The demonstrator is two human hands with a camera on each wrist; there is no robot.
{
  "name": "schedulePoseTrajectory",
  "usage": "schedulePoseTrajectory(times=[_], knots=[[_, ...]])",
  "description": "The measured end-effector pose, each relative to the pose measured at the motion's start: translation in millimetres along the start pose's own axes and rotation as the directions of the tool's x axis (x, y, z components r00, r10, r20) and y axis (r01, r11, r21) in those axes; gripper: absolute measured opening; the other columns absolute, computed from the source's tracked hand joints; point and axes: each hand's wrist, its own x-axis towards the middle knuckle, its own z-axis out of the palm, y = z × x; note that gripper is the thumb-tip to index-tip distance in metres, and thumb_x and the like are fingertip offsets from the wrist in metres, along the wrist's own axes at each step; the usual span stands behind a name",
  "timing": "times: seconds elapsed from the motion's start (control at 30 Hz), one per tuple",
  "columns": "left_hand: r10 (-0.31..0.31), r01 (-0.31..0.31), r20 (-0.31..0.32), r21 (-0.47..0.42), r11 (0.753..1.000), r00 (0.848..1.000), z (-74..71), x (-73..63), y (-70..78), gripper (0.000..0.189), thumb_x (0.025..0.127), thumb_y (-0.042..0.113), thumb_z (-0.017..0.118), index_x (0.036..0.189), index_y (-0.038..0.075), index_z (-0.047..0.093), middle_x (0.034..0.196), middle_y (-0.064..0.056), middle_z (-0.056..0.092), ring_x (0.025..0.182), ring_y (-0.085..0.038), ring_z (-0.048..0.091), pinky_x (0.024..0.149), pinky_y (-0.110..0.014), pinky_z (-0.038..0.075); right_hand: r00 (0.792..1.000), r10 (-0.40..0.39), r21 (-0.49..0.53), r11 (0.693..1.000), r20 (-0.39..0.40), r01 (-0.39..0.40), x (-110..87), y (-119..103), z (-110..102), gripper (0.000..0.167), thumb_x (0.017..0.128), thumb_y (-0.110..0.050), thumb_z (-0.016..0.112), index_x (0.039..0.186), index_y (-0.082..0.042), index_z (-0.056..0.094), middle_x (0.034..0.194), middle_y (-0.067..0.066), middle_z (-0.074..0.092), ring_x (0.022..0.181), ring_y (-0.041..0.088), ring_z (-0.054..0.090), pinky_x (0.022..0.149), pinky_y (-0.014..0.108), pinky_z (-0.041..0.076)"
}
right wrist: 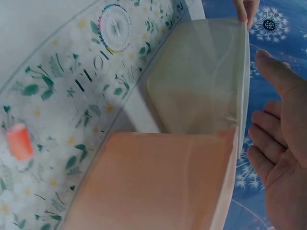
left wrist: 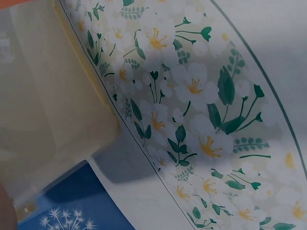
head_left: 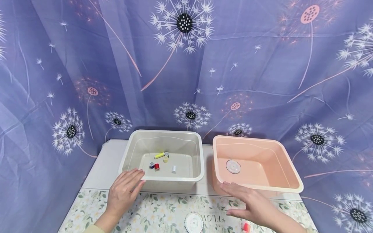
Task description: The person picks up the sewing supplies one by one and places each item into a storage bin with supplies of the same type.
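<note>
My left hand (head_left: 123,192) rests its fingertips on the front left rim of a grey-white plastic bin (head_left: 175,178). Inside that bin lie several thread spools, among them a red spool (head_left: 157,167), a dark blue spool (head_left: 152,165), a white spool (head_left: 174,169) and a yellow spool (head_left: 159,155). My right hand (head_left: 253,202) is extended by the front left corner of a peach bin (head_left: 262,186), palm empty in the right wrist view; whether it touches the rim I cannot tell. A round pin wheel (head_left: 233,166) lies on the peach bin's floor.
On the floral mat (head_left: 163,210) before the bins lie a second pin wheel (head_left: 194,222) and a coral-red spool (head_left: 246,227), close to my right wrist. A blue-purple dandelion curtain (head_left: 227,64) hangs behind the bins and along both sides.
</note>
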Motion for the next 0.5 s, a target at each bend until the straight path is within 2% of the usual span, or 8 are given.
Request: schedulePoseTrajectory(times=[0.13, 0.23, 0.33, 0.5], knots=[[-0.005, 0.005, 0.009, -0.005, 1.0, 1.0, -0.6, -0.4, -0.3, 0.062, 0.112, 0.058, 0.043, 0.119, 0.01, 0.081, 0.119, -0.009, 0.08, 0.112, -0.033, 0.075, 0.103, -0.05, 0.052, 0.999, -0.036, 0.013, 0.999, -0.016, 0.036, -7.8, -3, 4, 0.076, 0.09, -0.052, 0.083, 0.153, -0.017, 0.06, 0.144, 0.006, 0.069, 0.125, 0.024, 0.071, 0.115, 0.019, 0.046], [-0.006, 0.007, 0.013, -0.007, 1.0, 1.0, -0.8, -0.5, -0.7, 0.061, 0.112, 0.058, 0.043, 0.12, 0.01, 0.081, 0.119, -0.008, 0.08, 0.112, -0.033, 0.075, 0.102, -0.051, 0.052, 1.0, -0.018, -0.009, 1.0, -0.002, 0.018, -14.3, -6, 6, 0.08, 0.09, -0.054, 0.083, 0.157, -0.021, 0.056, 0.149, 0.002, 0.066, 0.128, 0.022, 0.068, 0.112, 0.021, 0.049], [-0.003, 0.003, 0.01, -0.012, 1.0, 1.0, -0.3, -0.9, -1.3, 0.056, 0.111, 0.055, 0.049, 0.12, 0.011, 0.081, 0.12, -0.008, 0.08, 0.112, -0.033, 0.075, 0.103, -0.049, 0.051, 1.0, 0.003, 0.001, 1.0, 0.006, -0.003, -22.3, -7, 7, 0.082, 0.088, -0.051, 0.086, 0.158, -0.022, 0.055, 0.152, -0.002, 0.063, 0.131, 0.023, 0.067, 0.114, 0.015, 0.044], [0.008, -0.008, -0.005, -0.029, 1.0, 1.0, 1.2, -1.3, -2.3, 0.041, 0.105, 0.044, 0.065, 0.121, 0.01, 0.081, 0.12, -0.008, 0.08, 0.112, -0.033, 0.076, 0.109, -0.042, 0.049, 1.0, 0.001, 0.072, 0.997, -0.014, 0.0, -36.1, -2, 11, 0.08, 0.085, -0.039, 0.092, 0.154, -0.015, 0.059, 0.153, -0.001, 0.062, 0.132, 0.022, 0.066, 0.118, 0.008, 0.031]])
